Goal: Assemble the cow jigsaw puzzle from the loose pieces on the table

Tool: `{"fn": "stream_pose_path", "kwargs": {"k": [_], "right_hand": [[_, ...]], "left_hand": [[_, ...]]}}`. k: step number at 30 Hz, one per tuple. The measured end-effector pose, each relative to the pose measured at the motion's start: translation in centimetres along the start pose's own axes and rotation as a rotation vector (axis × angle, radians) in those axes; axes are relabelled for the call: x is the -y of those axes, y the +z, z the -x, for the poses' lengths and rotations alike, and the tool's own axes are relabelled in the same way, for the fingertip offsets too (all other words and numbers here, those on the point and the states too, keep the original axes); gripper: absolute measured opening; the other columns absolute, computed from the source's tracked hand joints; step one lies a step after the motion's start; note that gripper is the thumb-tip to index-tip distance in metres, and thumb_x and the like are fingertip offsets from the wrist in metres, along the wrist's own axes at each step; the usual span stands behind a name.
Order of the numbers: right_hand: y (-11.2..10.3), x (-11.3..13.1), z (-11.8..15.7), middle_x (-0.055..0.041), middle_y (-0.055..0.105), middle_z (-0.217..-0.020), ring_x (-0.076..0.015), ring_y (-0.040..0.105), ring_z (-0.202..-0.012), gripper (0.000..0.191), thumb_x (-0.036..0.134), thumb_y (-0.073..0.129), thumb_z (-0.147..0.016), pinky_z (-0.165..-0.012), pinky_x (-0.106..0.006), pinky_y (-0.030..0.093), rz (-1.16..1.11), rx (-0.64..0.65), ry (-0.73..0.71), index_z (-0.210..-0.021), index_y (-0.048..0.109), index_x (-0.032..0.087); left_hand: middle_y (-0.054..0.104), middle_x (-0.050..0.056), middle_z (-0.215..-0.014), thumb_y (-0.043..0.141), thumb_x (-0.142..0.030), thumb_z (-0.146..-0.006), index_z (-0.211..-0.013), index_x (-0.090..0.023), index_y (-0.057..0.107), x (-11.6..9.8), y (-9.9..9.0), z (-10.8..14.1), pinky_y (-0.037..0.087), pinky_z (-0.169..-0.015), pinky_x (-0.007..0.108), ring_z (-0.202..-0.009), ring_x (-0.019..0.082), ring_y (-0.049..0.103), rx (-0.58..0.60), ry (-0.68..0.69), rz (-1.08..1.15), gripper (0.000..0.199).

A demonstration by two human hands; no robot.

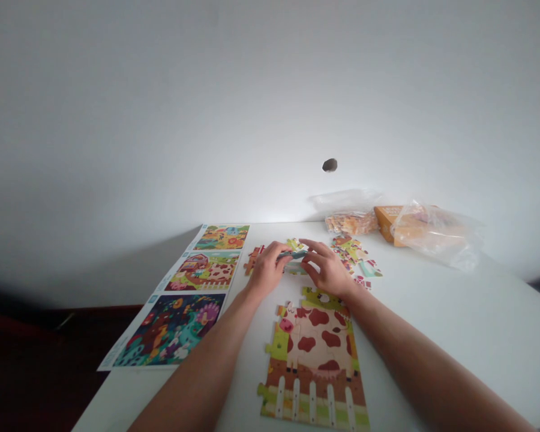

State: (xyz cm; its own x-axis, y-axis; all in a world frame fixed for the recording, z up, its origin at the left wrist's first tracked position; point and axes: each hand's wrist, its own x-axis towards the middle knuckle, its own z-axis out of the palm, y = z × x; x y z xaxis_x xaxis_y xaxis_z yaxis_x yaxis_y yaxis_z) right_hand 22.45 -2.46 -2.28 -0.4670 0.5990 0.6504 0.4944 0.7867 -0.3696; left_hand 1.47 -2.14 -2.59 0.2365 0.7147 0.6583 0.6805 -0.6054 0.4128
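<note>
Partly assembled jigsaw on a white table point(436, 336), from left to right about the grip. Well to the left of the grip, a printed sheet point(197, 291) is lying flat, its middle picture point(202, 271) showing a barn and a spotted cow. Just beside the left hand point(270, 264), a cluster of loose pieces point(252, 261) is waiting unjoined. Nearer the wearer than the grip, the joined section point(317, 354) is displaying the cow and a white fence; its left edge is presenting bare tabs, so the right part of that picture is apparently done and the barn side is lacking. Beyond the right hand point(327, 267), more loose pieces point(353, 255) are lying in a heap. Farther right, a clear bag of pieces point(351, 221), an orange box point(387, 223) and a crumpled plastic bag point(441, 234) are resting.

Grip: the left fingertips are closing together on the left end of a grey-blue piece point(292, 255), seen nearly edge-on; the right thumb and fingers are pinching its right end, one finger extending clear. Its printed face is not showing, so its place cannot be told.
</note>
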Motion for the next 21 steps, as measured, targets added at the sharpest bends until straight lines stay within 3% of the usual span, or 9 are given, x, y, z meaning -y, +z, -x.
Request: {"fn": "stream_pose_path", "kwargs": {"k": [3, 6, 9, 13, 16, 21], "right_hand": [[0.3, -0.2, 0.0, -0.0089, 0.068, -0.105, -0.0212, 0.063, -0.095, 0.015, 0.022, 0.052, -0.097, -0.085, -0.034, 0.052, -0.036, 0.012, -0.018, -0.097, 0.067, 0.021], [0.4, -0.4, 0.1, -0.0077, 0.069, -0.094, -0.0191, 0.065, -0.086, 0.018, 0.023, 0.052, -0.098, -0.079, -0.031, 0.052, -0.015, -0.003, -0.016, -0.092, 0.068, 0.021], [0.3, -0.5, 0.0, -0.0079, 0.069, -0.098, -0.0194, 0.065, -0.089, 0.018, 0.022, 0.052, -0.099, -0.081, -0.031, 0.052, 0.013, -0.028, -0.018, -0.092, 0.069, 0.021], [0.1, -0.9, 0.0, -0.0079, 0.07, -0.106, -0.0209, 0.064, -0.095, 0.018, 0.021, 0.052, -0.098, -0.084, -0.033, 0.052, 0.088, -0.04, 0.008, -0.095, 0.07, 0.02], [0.0, -1.1, -0.1, -0.0068, 0.07, -0.113, -0.0217, 0.062, -0.098, 0.016, 0.019, 0.054, -0.097, -0.085, -0.035, 0.052, 0.14, -0.004, 0.03, -0.095, 0.07, 0.021], [0.0, -1.1, -0.1, -0.0095, 0.064, -0.125, -0.0247, 0.057, -0.107, 0.011, 0.017, 0.057, -0.094, -0.091, -0.04, 0.05, 0.126, 0.063, 0.011, -0.093, 0.067, 0.02]], "left_hand": [[0.068, 0.002, -0.089, 0.064, -0.016, -0.088, -0.095, -0.02, 0.06, -0.4, 0.0, 0.0, 0.052, -0.077, 0.025, -0.084, 0.016, 0.065, -0.013, 0.052, 0.053, 0.009], [0.068, 0.002, -0.092, 0.06, -0.01, -0.088, -0.097, -0.021, 0.06, -0.3, 0.1, 0.0, 0.051, -0.079, 0.026, -0.087, 0.016, 0.065, -0.02, 0.035, 0.066, 0.014], [0.069, 0.002, -0.093, 0.052, -0.007, -0.09, -0.091, -0.021, 0.06, 0.2, 0.1, 0.0, 0.051, -0.083, 0.028, -0.091, 0.016, 0.065, -0.059, 0.007, 0.059, 0.016], [0.068, 0.003, -0.091, 0.051, -0.006, -0.087, -0.085, -0.02, 0.061, 1.3, 0.1, 0.1, 0.052, -0.081, 0.03, -0.089, 0.017, 0.065, -0.141, -0.148, -0.021, 0.017], [0.066, 0.002, -0.083, 0.051, 0.0, -0.079, -0.077, -0.019, 0.064, 1.7, 0.1, 0.2, 0.051, -0.078, 0.03, -0.084, 0.018, 0.064, -0.033, -0.223, -0.114, 0.024], [0.066, 0.002, -0.081, 0.05, 0.005, -0.066, -0.063, -0.02, 0.064, 1.3, 0.1, 0.2, 0.05, -0.079, 0.031, -0.086, 0.019, 0.062, 0.12, -0.229, -0.196, 0.029]]}}
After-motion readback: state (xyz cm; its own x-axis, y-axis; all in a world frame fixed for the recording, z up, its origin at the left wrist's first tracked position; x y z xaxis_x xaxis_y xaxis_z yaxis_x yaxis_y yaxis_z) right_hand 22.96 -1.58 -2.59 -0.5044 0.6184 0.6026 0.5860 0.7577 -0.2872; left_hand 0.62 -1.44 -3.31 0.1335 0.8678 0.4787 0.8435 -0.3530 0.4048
